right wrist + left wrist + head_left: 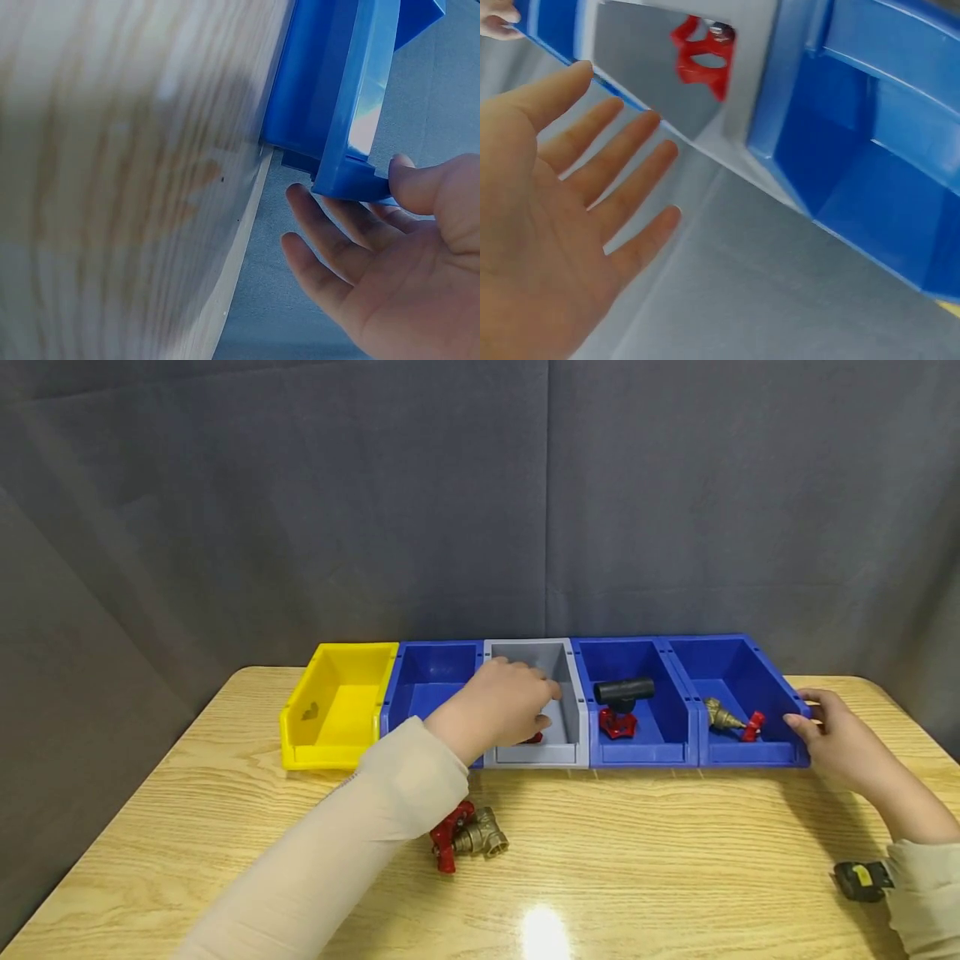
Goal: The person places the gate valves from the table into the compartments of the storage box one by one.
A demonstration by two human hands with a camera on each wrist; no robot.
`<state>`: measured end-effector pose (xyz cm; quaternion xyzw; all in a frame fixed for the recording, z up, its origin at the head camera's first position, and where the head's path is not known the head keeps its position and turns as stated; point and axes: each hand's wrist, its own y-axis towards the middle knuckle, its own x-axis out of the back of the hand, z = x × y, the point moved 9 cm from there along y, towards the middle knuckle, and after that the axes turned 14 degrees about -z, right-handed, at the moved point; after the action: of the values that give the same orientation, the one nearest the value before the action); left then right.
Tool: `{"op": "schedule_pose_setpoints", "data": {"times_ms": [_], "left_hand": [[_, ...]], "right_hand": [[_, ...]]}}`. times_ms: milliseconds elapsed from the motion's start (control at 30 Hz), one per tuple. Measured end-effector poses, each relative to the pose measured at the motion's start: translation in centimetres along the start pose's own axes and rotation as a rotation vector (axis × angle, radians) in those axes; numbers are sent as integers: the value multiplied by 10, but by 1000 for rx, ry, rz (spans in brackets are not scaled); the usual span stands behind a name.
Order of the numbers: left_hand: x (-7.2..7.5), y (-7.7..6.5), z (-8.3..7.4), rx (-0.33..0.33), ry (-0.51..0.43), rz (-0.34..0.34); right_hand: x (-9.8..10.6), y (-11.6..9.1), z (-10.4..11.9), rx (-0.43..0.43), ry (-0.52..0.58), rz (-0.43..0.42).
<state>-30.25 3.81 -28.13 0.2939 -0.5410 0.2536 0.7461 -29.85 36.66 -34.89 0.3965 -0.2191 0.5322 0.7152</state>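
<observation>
My left hand (504, 706) is over the grey bin (536, 755), its fingers spread and holding nothing in the left wrist view. Inside that bin lies a red valve handle (705, 60), mostly hidden by the hand in the head view. At the right end of the row, my right hand (843, 735) pinches the outer wall of the end blue bin (757, 756), thumb on one side and fingertips on the other. That bin contains a brass valve (722, 716) with a red handle (753, 727).
Left of the grey bin are a blue bin (438, 664) and a yellow bin (330, 758). Another blue bin (637, 754) has a black tee fitting (624, 692) and red handle (618, 724). A brass valve (482, 833) lies in front. A tape measure (861, 881) is at the right.
</observation>
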Motion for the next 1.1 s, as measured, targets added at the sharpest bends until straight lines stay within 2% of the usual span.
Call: {"op": "schedule_pose_setpoints", "data": {"times_ms": [100, 333, 433, 633, 733, 967, 1100], "left_hand": [[9, -8, -6, -23, 59, -33], [25, -30, -17, -75, 81, -113], [33, -41, -20, -101, 65, -187], [48, -64, -33, -210, 26, -415], [49, -74, -39, -255, 12, -477], [47, -90, -48, -357, -23, -532], [48, -99, -53, -416, -44, -552]], "right_hand": [[1, -1, 1, 8, 0, -6], [-1, -2, 0, 1, 3, -3], [-1, -1, -1, -7, -4, -1], [1, -1, 3, 3, -14, -6], [2, -1, 4, 10, -8, -12], [1, -1, 3, 2, -6, -15], [2, 0, 4, 25, 6, -32]]}}
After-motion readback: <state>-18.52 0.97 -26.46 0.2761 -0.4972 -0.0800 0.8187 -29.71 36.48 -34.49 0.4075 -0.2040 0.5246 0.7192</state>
